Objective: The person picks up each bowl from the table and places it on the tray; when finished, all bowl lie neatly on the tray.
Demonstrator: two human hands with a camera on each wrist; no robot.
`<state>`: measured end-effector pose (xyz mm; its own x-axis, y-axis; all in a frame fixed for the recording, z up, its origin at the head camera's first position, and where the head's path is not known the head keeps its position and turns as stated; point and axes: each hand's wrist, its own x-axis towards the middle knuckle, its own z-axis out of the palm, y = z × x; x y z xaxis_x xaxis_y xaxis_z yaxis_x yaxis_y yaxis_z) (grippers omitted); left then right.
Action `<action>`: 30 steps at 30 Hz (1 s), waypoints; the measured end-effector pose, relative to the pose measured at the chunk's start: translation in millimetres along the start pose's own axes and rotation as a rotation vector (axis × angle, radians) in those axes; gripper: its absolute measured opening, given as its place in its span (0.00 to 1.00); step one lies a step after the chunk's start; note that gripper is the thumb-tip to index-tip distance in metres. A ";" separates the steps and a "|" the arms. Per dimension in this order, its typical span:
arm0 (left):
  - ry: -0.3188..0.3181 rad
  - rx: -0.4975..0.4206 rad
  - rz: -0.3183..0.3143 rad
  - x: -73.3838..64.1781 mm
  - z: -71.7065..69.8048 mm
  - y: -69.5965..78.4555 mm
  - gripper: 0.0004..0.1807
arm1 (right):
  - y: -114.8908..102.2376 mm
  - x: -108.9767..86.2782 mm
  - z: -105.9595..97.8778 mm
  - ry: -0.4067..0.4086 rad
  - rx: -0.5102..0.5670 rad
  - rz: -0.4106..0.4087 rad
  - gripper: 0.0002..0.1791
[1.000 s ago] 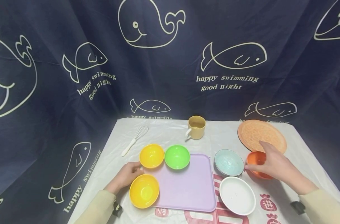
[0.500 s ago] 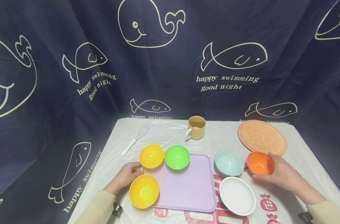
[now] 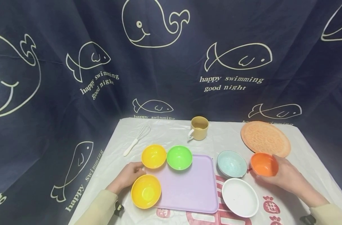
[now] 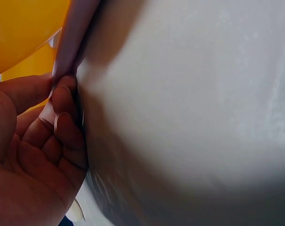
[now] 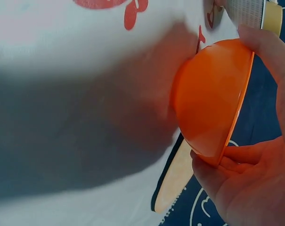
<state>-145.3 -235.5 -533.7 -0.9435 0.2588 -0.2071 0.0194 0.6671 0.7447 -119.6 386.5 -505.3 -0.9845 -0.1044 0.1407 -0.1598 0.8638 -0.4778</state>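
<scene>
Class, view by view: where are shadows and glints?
Right wrist: a broad dark shadow lies over the tablecloth beside the orange bowl; left wrist: shadow curves across it beside the left hand; head: small glints inside the nearer yellow bowl.

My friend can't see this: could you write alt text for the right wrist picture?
A right hand's grip holds an orange bowl by its rim. Around it show a red-printed white table cover and dark blue fabric.

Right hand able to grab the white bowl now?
Probably not until freed: the right hand grips the orange bowl, though nothing seems to stand between that hand and the white bowl.
</scene>
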 end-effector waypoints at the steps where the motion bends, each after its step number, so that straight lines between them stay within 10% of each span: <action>1: -0.001 -0.002 -0.001 0.1 -0.2 -0.1 0.18 | 0.7 0.3 -1.5 -0.004 -0.008 0.004 0.65; 9: -0.005 -0.012 -0.017 -0.8 -1.5 -2.6 0.20 | -20.6 16.7 -20.3 0.071 0.010 -0.097 0.57; 16: -0.007 -0.010 -0.034 -2.8 -2.4 -1.8 0.21 | -91.2 29.6 -25.2 0.048 0.002 -0.193 0.64; 30: -0.002 0.009 -0.037 0.5 -1.3 2.4 0.24 | -225.3 14.5 51.0 -0.244 0.035 -0.450 0.66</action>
<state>-146.2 -234.7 -531.2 -0.9428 0.2352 -0.2362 -0.0128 0.6825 0.7308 -101.6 165.2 -439.8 -0.8053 -0.5775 0.1344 -0.5696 0.6905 -0.4458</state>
